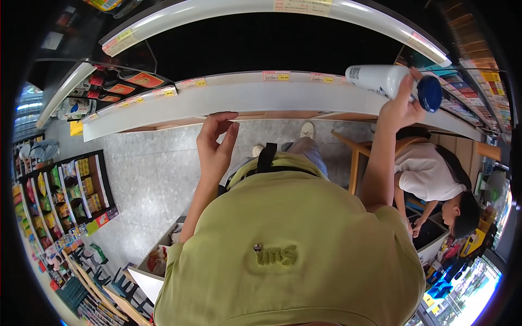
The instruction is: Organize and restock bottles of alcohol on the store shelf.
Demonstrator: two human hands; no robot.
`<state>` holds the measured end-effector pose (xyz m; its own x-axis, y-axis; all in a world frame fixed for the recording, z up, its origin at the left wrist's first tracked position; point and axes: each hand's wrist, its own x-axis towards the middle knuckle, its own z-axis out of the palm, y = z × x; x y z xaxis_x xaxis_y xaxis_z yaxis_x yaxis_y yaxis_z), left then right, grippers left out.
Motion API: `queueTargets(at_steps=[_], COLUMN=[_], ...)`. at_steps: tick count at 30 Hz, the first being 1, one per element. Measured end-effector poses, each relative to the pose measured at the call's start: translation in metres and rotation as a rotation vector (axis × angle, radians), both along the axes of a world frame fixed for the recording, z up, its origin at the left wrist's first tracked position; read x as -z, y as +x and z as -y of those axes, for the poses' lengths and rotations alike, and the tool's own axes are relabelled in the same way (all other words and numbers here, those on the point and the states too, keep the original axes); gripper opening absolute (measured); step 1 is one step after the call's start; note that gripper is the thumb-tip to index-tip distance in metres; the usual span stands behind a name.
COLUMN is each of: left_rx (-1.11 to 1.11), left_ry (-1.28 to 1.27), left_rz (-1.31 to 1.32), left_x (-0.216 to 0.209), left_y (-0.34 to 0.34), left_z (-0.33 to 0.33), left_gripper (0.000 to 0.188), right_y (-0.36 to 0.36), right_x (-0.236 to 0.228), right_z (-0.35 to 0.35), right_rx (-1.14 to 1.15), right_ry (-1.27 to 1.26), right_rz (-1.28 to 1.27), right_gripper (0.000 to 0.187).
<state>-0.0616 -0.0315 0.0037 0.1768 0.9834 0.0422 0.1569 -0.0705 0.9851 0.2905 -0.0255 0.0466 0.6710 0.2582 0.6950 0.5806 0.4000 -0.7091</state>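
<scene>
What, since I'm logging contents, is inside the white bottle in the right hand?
Only the outside of the white bottle and its blue cap show, in the right hand; any contents are covered, unseen.

I count one white bottle (375, 79) with one blue cap (429, 93) in my right grip (402, 107) — then two pale shoes (308, 130) on the floor (147, 179), one other person (435, 168), and three labels (302, 6) along the upper shelf edge (217, 13) — left end, middle and right end.

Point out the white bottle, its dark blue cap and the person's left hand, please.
White bottle (375, 79): head view, on the side of its body.
Dark blue cap (429, 93): head view, on its round end.
Left hand (214, 140): head view, mid-hand, below the fingers.
</scene>
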Motion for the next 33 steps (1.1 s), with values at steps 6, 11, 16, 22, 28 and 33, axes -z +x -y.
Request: queueTargets(at_steps=[6,11,16,22,28,33], left_rx=[-0.064,-0.08,-0.056,-0.022,-0.012,-0.003], left_ry=[-0.026,-0.039,-0.07,-0.117,-0.127,-0.125], left_rz=[-0.005,0.015,0.004,-0.011,-0.007,0.002], left_x=[0.0,0.004,0.001,-0.001,0.002,0.006], left_y=[0.003,0.006,0.014,0.022,0.027,0.029], left_z=[0.007,0.007,0.006,0.005,0.006,0.009], left_gripper=[0.017,0.017,0.017,0.019,0.019,0.018], right_y=[0.024,0.037,0.051,0.056,0.084,0.097], right_x=[0.028,0.044,0.052,0.045,0.048,0.057], right_z=[-0.039,-0.055,-0.064,-0.073,-0.083,-0.097], right_rx=[-0.076,-0.03,0.0,-0.072,-0.032,-0.058], right_ry=[0.021,-0.063,-0.082,-0.091,-0.228,-0.165], right_rz=[-0.093,-0.026,0.033,-0.011,-0.013,-0.002], right_gripper=[0.027,0.032,0.035,0.036,0.034,0.033])
